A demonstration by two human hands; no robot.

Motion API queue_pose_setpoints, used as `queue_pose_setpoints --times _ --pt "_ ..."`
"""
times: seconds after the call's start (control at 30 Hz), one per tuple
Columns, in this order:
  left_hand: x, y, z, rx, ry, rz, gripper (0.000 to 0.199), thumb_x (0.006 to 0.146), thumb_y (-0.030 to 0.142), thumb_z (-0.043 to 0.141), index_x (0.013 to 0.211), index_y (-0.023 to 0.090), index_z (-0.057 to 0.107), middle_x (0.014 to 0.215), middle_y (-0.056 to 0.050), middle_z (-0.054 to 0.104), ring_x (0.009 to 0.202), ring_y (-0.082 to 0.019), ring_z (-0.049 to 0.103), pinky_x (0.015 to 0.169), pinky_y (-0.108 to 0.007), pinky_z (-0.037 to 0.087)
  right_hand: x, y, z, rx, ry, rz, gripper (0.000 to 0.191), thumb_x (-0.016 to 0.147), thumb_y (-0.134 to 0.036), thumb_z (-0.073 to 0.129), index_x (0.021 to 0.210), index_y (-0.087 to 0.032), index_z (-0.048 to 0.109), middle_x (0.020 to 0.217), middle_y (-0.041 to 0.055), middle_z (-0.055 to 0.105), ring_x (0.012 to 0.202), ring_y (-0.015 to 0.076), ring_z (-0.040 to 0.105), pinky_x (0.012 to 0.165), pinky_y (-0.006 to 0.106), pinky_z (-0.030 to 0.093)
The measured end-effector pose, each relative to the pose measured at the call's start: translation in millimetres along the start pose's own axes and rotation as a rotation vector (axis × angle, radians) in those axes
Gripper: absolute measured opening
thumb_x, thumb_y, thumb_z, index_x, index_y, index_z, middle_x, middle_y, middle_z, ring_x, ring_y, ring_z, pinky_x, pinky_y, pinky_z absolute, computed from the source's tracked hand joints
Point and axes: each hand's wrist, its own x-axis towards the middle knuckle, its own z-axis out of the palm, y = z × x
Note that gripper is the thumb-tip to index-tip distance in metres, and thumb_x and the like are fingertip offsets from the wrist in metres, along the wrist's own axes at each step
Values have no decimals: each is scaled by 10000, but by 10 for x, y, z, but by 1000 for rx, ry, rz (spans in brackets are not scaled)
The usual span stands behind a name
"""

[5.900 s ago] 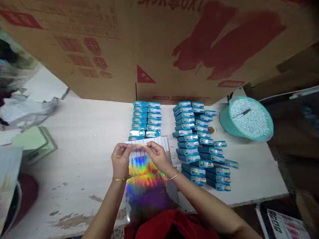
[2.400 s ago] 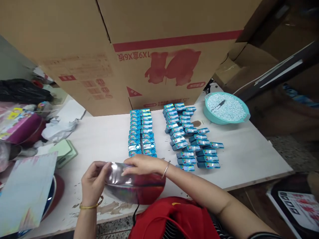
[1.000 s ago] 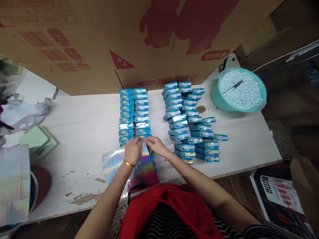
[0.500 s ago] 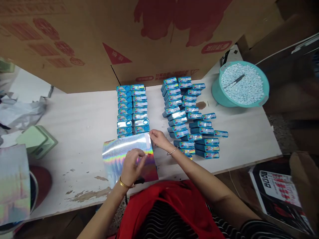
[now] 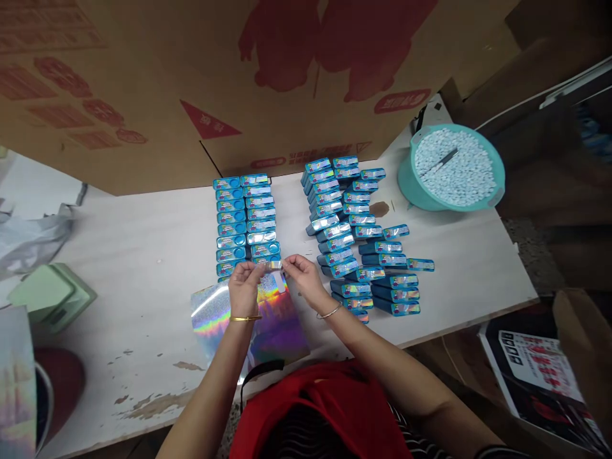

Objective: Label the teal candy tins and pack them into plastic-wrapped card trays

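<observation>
A small shiny sticker (image 5: 274,266) is stretched between my two hands. My left hand (image 5: 245,288) pinches its left end, and my right hand (image 5: 306,279) pinches its right end. Beneath them a rainbow-coloured holographic sticker sheet (image 5: 282,325) lies on the table, with a pale strip of backing showing near its top right corner. Just beyond the sticker, two columns of small blue tins (image 5: 231,217) with printed sides up stand close together; my hands cover part of the nearest ones. To the right of my right hand are more blue tins (image 5: 337,243), bearing shiny stickers on top.
A turquoise bucket (image 5: 405,175) of small white pellets, tweezers (image 5: 444,159) on top, stands at the right back. A large cardboard box (image 5: 162,153) blocks the back. At left are a green scale (image 5: 67,293), a plastic bag (image 5: 38,239) and a red bucket (image 5: 67,395).
My left hand has risen from over the sheet to meet my right hand. The sticker, previously at the sheet's top right corner, is now held off it between both hands. The view has shifted slightly.
</observation>
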Motion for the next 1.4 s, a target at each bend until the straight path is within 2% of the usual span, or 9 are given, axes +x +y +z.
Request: queue_pose_setpoints --times 0.23,0.4,0.5,0.63,0.93,1.03,1.13,1.3,1.4 --pt "285 -103 137 76 26 61 226 609 311 731 673 170 566 609 33 551 561 -87 494 572 -222 387 265 10 -89 51 82 -21 288 771 -475 582 719 -199 519 635 -36 489 572 101 418 559 231 354" --pt "415 -177 154 447 76 320 138 721 309 654 710 185 595 720 0 579 706 -138 536 723 -287 438 410 52 -102 -154 95 -59 270 801 -458 534 714 -205 503 617 -36 472 567 115 417 546 242 345" --pt "430 -193 150 687 156 403 119 740 301 641 691 197 609 828 -27 599 844 -192 547 832 -365 418 486 70 -120 -310 111 -132 251 832 -428 501 710 -209 492 619 -32 484 566 121 426 559 250 345" --pt "439 -230 160 857 213 402 119 757 319 634 712 209 630 900 -50 611 960 -259 532 898 -462 350 570 104 -151 -435 98 -188 214 850 -378 479 712 -214 486 649 -17 513 601 136 449 596 261 351" --pt "482 -275 185 1044 204 401 124 771 330 611 791 207 614 982 -83 567 1018 -315 502 878 -508 339 652 307 -131 -490 74 -238 193 877 -352 450 742 -219 482 713 -5 527 689 157 474 662 267 368" --pt "490 -242 186 1044 261 356 344 707 348 677 982 186 550 1045 -109 547 1052 -336 493 883 -519 350 666 415 -89 -406 71 -216 168 882 -354 444 789 -219 483 715 -16 510 701 151 490 678 258 385" --pt "510 -202 203 1037 276 291 507 657 337 717 1076 171 485 1109 -130 526 1098 -351 480 897 -534 354 643 496 -78 -335 113 -175 182 857 -356 492 977 -219 477 725 -40 474 668 137 488 669 244 396" --pt "566 -152 221 1054 262 253 473 658 322 715 1056 191 495 1110 -117 514 1113 -356 475 888 -537 362 557 554 -122 -351 107 -213 265 860 -342 491 1094 -222 458 750 -42 447 640 127 463 653 236 389" --pt "542 -109 117 1032 162 325 271 739 323 655 963 206 557 1044 -88 546 1040 -301 510 869 -476 378 488 546 -174 -379 112 -198 206 862 -333 479 1034 -219 484 743 -30 456 662 139 472 657 246 394"
